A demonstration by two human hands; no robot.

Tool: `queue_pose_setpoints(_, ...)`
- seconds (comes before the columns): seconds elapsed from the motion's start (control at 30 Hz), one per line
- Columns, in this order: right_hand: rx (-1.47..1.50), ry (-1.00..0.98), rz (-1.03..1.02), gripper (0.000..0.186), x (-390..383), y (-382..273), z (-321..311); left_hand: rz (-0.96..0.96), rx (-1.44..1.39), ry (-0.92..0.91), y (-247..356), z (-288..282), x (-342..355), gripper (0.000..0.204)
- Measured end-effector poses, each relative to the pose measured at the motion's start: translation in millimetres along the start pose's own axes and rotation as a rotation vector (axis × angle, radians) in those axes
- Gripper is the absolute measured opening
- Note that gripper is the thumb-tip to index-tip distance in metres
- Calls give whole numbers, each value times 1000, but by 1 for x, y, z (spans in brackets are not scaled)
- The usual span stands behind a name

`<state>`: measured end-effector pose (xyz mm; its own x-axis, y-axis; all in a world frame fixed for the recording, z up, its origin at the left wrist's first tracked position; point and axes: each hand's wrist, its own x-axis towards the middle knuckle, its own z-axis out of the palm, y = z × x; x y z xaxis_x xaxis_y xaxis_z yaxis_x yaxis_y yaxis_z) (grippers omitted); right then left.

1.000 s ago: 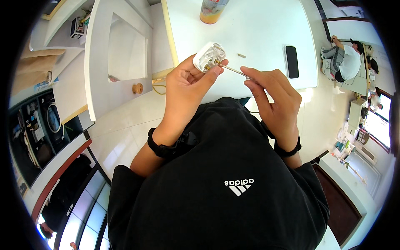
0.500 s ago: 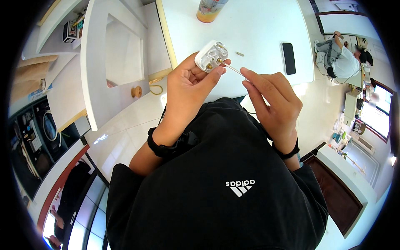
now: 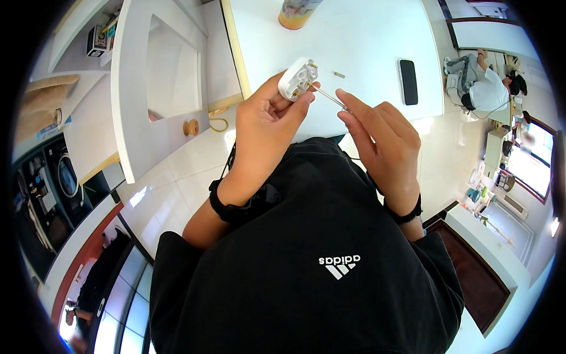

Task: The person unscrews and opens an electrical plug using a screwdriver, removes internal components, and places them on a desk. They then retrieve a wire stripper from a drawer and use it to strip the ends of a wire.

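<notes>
My left hand [image 3: 265,109] is closed around a white plug [image 3: 292,82], held above the table with its open inside showing brass-coloured metal parts. From my right hand [image 3: 383,130] runs a thin, light metal shaft that looks like a screwdriver [image 3: 329,98], pinched between thumb and fingers. Its tip meets the plug near one of the brass parts; the handle is hidden by my hand. On the white table [image 3: 365,35], just beyond the shaft, lies a small greyish cylinder [image 3: 339,75] resembling a fuse.
A black phone [image 3: 408,82] lies near the table's right edge, and a can with an orange base [image 3: 296,15] stands at the back. To the left is a white cabinet door [image 3: 132,88] with a wooden knob [image 3: 191,127]. A person in white [image 3: 489,91] sits far right.
The plug has tilted, so its open face now turns more to the right. My right hand has shifted slightly up and left, with the screwdriver still against the plug.
</notes>
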<state>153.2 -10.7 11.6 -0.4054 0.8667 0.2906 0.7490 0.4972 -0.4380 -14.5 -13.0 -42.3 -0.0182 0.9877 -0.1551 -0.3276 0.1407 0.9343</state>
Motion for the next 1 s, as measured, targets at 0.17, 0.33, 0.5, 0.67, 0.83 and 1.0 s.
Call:
queue_pose_setpoints(0.17, 171, -106, 270, 25, 4, -10, 6, 27, 35, 33, -2, 1, 1, 30)
queue_pose_setpoints(0.33, 231, -75, 245, 24, -1, -5, 18, -17, 38, 34, -4, -2, 3, 32)
queue_pose_setpoints(0.5, 80, -134, 311, 24, 4, -1, 17, 24, 49, 48, -19, -5, 5, 30)
queue_pose_setpoints(0.67, 71, -186, 343, 18, 12, -10, 22, -35, 89, 53, -29, -8, 11, 30)
queue_pose_setpoints(0.83, -19, -183, 293, 16, 5, 3, 40, -68, 196, 51, -35, -12, 13, 30)
queue_pose_setpoints(1.0, -33, -261, 375, 14, 14, -5, 44, -98, 246, 22, -41, -18, 19, 30)
